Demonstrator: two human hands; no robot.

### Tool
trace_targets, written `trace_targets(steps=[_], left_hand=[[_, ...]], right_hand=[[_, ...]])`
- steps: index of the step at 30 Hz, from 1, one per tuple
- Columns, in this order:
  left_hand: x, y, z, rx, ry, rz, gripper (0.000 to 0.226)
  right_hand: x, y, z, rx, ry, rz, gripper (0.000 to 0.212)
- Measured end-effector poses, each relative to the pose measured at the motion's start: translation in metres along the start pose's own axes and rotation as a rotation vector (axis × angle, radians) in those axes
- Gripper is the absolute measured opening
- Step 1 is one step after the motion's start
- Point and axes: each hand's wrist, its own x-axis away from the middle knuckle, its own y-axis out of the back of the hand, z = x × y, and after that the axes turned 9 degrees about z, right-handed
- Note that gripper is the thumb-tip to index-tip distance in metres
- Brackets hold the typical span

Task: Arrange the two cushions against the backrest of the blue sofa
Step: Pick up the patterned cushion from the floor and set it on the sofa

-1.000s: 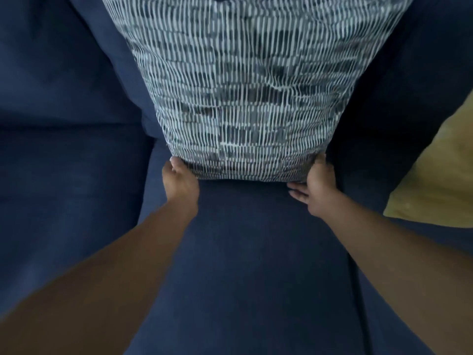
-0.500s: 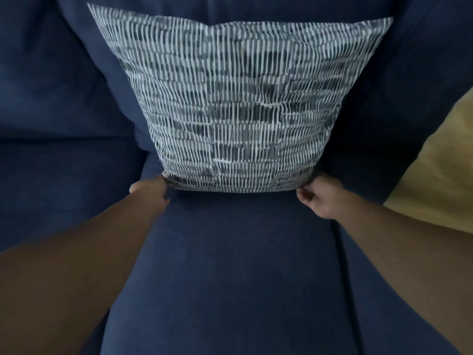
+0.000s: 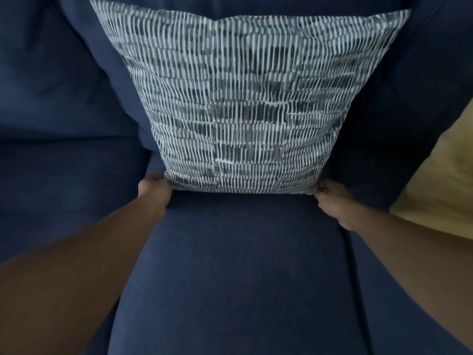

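A grey-and-white patterned cushion stands upright on the blue sofa's seat, leaning back on the blue backrest. My left hand is closed at its lower left corner. At the lower right corner my right hand pinches the fabric. Both hands are blurred. A yellow cushion lies at the right edge, partly cut off by the frame.
The sofa has a second seat section on the left and a seam running down the right side. Backrest pillows rise on both sides of the patterned cushion.
The cushion's top edge has come into view lower in the frame. Both hands slid outward along the bottom edge to the cushion's lower corners and curled there.
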Motion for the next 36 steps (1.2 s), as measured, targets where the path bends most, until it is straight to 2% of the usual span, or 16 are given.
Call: trace_targets(steps=[3,6,8,13,17,19,22,24,27,30,33,36], left_hand=[[0.000,0.003,0.009,-0.216,-0.094,0.005,0.050],[-0.006,0.006,0.016,-0.475,-0.160,0.006,0.044],[-0.009,0.008,0.021,-0.511,-0.137,-0.004,0.036],[-0.006,0.009,0.028,-0.425,-0.100,0.005,0.029],[0.011,0.012,0.017,-0.357,-0.118,-0.013,0.042],[0.025,0.015,0.002,-0.171,-0.201,-0.062,0.044],[0.051,0.017,-0.037,0.206,-0.445,-0.055,0.035],[0.067,0.019,-0.069,0.289,-0.574,-0.050,0.032],[0.083,0.026,-0.123,0.342,-0.662,-0.101,0.046],[0.090,0.032,-0.164,0.357,-0.653,-0.120,0.021],[0.092,0.039,-0.182,0.315,-0.616,-0.134,0.028],[0.095,0.046,-0.185,0.317,-0.551,-0.126,0.025]], right_hand=[[-0.002,-0.004,-0.002,0.083,0.037,-0.019,0.036],[-0.005,-0.004,0.001,0.086,0.056,-0.055,0.042],[-0.008,-0.002,0.005,0.082,0.046,-0.075,0.048],[-0.008,-0.002,0.012,0.112,-0.013,-0.139,0.044],[0.013,0.001,0.018,0.070,0.057,-0.210,0.022],[0.025,0.010,0.031,-0.023,0.179,-0.319,0.027],[0.049,0.027,0.067,-0.256,0.399,-0.512,0.033],[0.062,0.040,0.096,-0.349,0.549,-0.546,0.034],[0.078,0.058,0.139,-0.416,0.647,-0.558,0.035],[0.087,0.075,0.170,-0.410,0.660,-0.563,0.031],[0.088,0.086,0.183,-0.318,0.629,-0.567,0.042],[0.094,0.094,0.186,-0.333,0.569,-0.532,0.040]])
